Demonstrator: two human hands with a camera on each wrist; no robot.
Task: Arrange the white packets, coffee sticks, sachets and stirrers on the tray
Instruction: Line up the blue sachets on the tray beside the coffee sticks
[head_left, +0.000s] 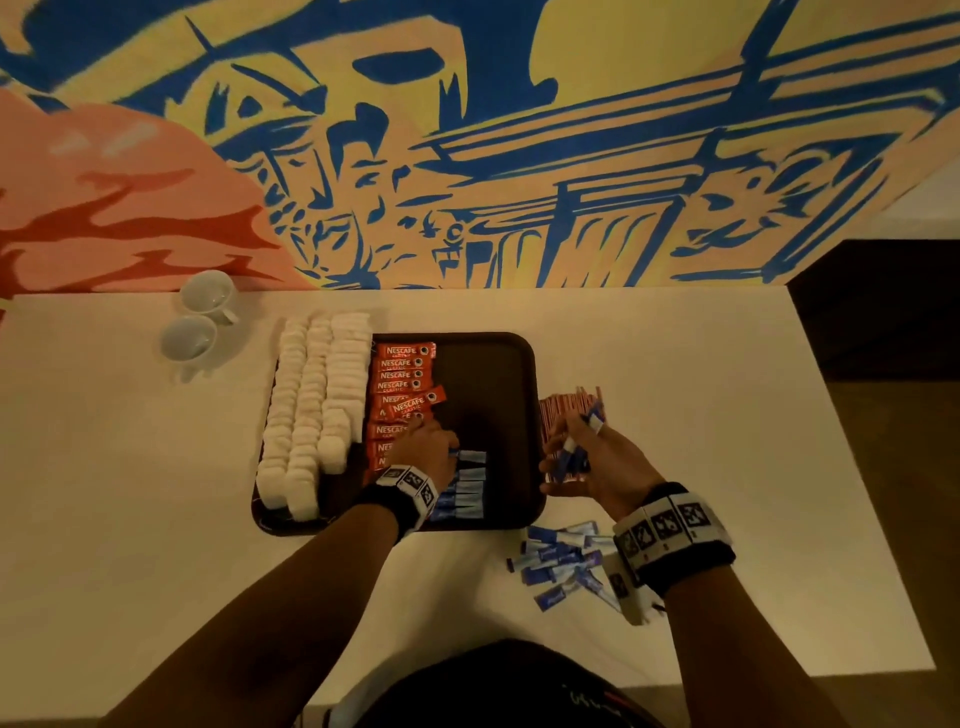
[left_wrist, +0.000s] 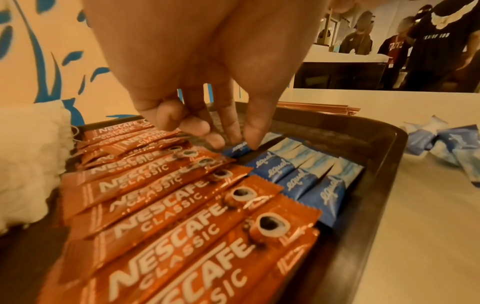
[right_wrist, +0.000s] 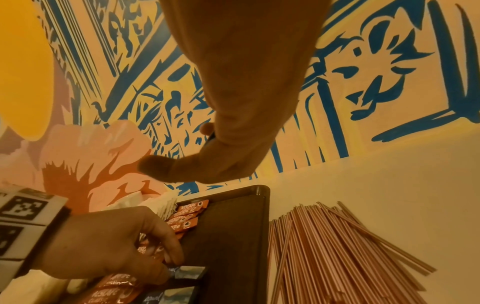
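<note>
A dark brown tray (head_left: 488, 374) lies mid-table. Rows of white packets (head_left: 311, 405) fill its left side, with a column of red coffee sticks (head_left: 402, 384) beside them. A short row of blue sachets (head_left: 467, 483) lies at the tray's near end. My left hand (head_left: 441, 447) pinches one blue sachet (left_wrist: 240, 148) at the far end of that row, low on the tray floor. My right hand (head_left: 576, 447) hovers past the tray's right rim and grips a bundle of blue sachets (head_left: 569, 452). The pink stirrers (right_wrist: 324, 246) lie in a loose pile on the table right of the tray.
Loose blue sachets (head_left: 561, 561) are scattered on the white table near my right wrist. Two white cups (head_left: 208, 296) stand at the far left by the painted wall. The tray's right half (right_wrist: 233, 236) is bare. People stand at a counter in the background.
</note>
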